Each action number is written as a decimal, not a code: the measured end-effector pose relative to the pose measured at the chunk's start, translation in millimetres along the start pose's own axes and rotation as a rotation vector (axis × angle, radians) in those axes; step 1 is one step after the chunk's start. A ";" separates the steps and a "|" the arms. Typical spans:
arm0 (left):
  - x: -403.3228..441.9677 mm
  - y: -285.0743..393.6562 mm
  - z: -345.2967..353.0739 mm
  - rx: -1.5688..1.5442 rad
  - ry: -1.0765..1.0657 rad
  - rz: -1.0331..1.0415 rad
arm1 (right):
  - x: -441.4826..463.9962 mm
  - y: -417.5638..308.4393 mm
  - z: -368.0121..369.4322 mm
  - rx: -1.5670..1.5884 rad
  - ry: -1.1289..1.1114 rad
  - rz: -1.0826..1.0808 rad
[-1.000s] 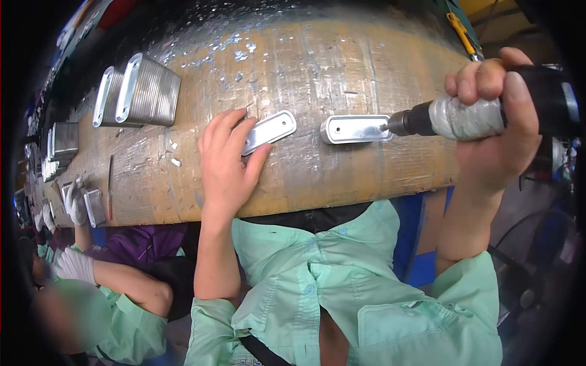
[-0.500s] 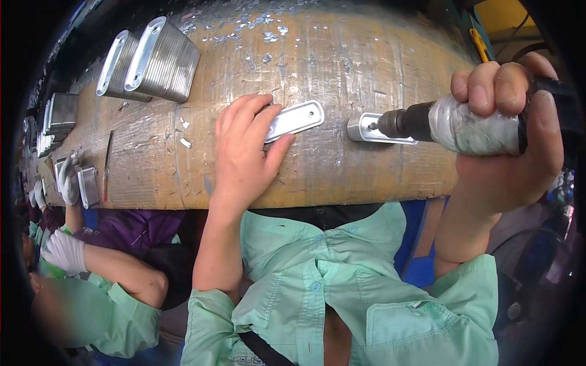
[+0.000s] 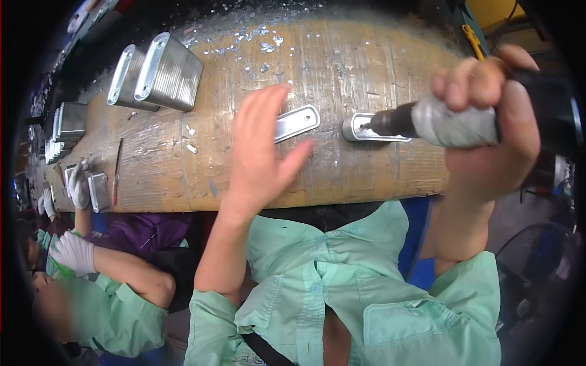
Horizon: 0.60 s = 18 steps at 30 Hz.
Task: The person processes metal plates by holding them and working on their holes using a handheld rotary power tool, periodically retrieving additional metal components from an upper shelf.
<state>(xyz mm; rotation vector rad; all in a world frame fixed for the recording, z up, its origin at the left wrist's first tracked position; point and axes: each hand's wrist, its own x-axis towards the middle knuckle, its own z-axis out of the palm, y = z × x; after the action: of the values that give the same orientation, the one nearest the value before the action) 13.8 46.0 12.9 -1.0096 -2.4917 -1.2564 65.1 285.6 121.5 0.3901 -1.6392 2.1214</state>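
My right hand [image 3: 488, 116] is wrapped round a black power tool [image 3: 455, 122] whose grip is covered in clear wrap. The tool's bit points left and meets the left end of a metal piece [image 3: 381, 135] lying on the table. Just left of that piece, my left hand [image 3: 262, 146] is open, slightly blurred, with fingers and thumb spread. It is over the left part of a flat oblong silver plate [image 3: 299, 122] with a hole near its right end; whether the palm touches the plate is unclear.
Two stacks of metal plates [image 3: 171, 73] stand at the upper left of the worn table [image 3: 244, 189]. Metal scraps lie at the back. A co-worker's gloved hand [image 3: 78, 186] is at the far left beside smaller stacks. A yellow-handled tool [image 3: 472, 41] is at the upper right.
My left hand has opened and moved slightly right over the flat plate. The power tool's tip has shifted from the right part of the metal piece to its left end.
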 end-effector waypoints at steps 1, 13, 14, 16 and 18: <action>6.2 9.8 2.7 -0.048 -0.013 0.017 | -3.7 -7.6 -5.8 0.047 0.015 -0.024; 38.3 43.4 70.7 -0.261 -0.275 0.059 | -62.8 -9.9 -57.0 -0.323 0.589 -0.173; 37.5 43.6 70.5 -0.269 -0.273 0.033 | -63.4 -10.0 -59.4 -0.321 0.588 -0.177; 34.1 44.2 68.9 -0.372 -0.254 -0.058 | -64.9 -10.6 -61.2 -0.308 0.582 -0.174; 35.1 45.9 61.2 -0.437 -0.196 -0.091 | -62.5 -11.0 -63.5 -0.350 0.570 -0.165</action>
<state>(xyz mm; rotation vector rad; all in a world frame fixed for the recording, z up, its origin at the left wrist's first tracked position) 25.3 129.1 19.2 -1.1700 -2.4802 -1.8712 127.3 339.1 84.8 -0.1737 -1.5214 1.5807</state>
